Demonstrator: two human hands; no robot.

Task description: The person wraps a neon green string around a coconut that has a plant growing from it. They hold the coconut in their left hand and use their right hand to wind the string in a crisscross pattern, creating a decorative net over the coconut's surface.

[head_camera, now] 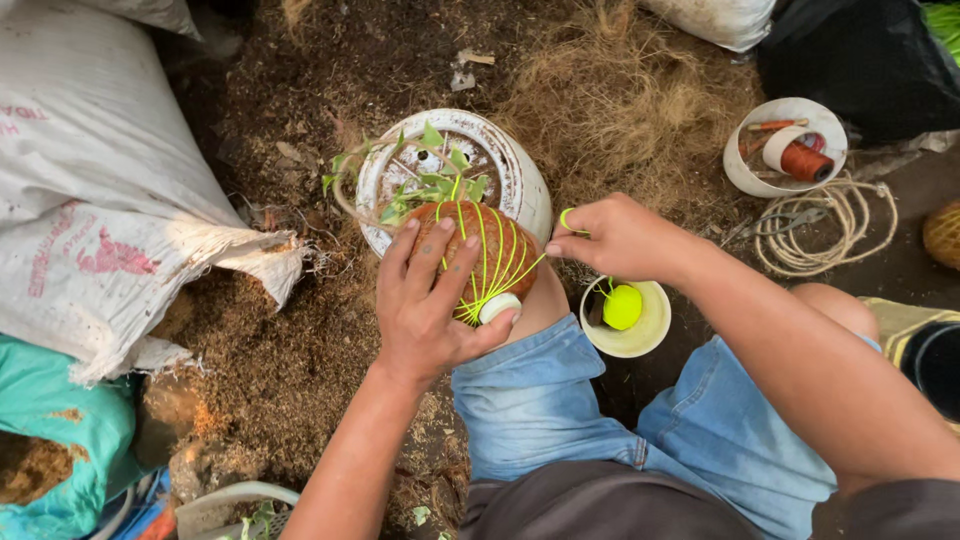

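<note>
My left hand (432, 300) grips a brown fibre ball (490, 250) with a small green plant (425, 180) growing from its top, resting on my knee. Neon yellow-green string (497, 262) is wound over the ball in several strands. My right hand (615, 238) pinches that string taut beside the ball. The string runs down to a yellow-green spool (622, 306) sitting in a pale yellow bowl (650, 335) under my right wrist. A small white cap (499, 307) shows at the ball's lower end by my left thumb.
An overturned white pot (510, 165) stands behind the ball. Loose coconut fibre (610, 100) and soil cover the ground. White sacks (90, 200) lie left. A white tub (745, 170) with orange thread spools, a rope coil (850, 235) and scissors (785, 220) sit right.
</note>
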